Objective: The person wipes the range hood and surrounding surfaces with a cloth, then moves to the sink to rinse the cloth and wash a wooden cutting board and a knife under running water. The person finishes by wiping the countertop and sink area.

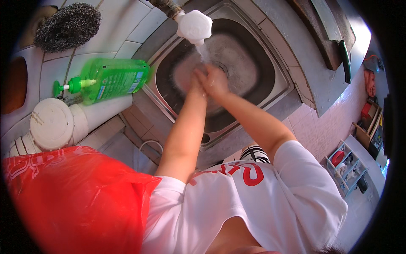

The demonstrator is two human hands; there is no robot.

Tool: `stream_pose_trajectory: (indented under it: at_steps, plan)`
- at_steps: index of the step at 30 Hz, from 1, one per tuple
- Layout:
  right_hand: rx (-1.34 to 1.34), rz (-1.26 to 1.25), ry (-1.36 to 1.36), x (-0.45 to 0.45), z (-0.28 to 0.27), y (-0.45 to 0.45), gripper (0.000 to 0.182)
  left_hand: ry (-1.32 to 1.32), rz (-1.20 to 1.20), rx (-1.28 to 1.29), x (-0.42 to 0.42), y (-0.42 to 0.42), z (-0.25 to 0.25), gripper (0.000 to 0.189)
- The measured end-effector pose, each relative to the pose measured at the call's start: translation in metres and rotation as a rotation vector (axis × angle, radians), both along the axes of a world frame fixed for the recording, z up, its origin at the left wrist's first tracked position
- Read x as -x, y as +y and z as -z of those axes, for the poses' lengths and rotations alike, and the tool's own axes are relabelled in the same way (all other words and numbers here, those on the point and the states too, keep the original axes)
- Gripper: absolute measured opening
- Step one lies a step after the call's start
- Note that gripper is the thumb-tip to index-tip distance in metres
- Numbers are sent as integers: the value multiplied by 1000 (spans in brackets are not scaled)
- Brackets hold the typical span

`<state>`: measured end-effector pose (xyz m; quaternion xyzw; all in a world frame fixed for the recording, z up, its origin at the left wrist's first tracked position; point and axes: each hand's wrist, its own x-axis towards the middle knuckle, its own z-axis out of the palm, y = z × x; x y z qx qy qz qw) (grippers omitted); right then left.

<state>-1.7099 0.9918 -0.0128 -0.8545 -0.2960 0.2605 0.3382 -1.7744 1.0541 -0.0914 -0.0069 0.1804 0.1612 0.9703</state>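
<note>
Under the running water from the tap, my left hand and my right hand touch each other. Both are wet and blurred, and no object shows in either. My right hand overlaps part of my left, so the left fingers are partly hidden. Below them lies the basin of a stainless-steel sink, its wet bottom showing a round drain. A white, lobed tap handle sits right above the stream.
A green pump bottle stands left of the sink by a capped white pipe. A steel-wool scourer hangs on the tiles. A red plastic bag fills the lower left. On the right counter, a knife lies on a cutting board.
</note>
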Motion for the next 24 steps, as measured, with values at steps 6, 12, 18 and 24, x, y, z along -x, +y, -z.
stream_pose_trajectory:
  at_steps: [6,12,18,24]
  plan:
    - [-73,242,332,-58,46,-2,44,513,-73,101,-11,-12,-57,49]
    - [-209,-326,311,-24,-3,-11,35,48,55,-90,19,12,-8,45]
    - [-293,60,92,-56,33,-39,48,442,74,-86,11,2,-52,39]
    - [-144,240,1021,-67,23,-7,45,307,-26,-7,15,3,-57,43]
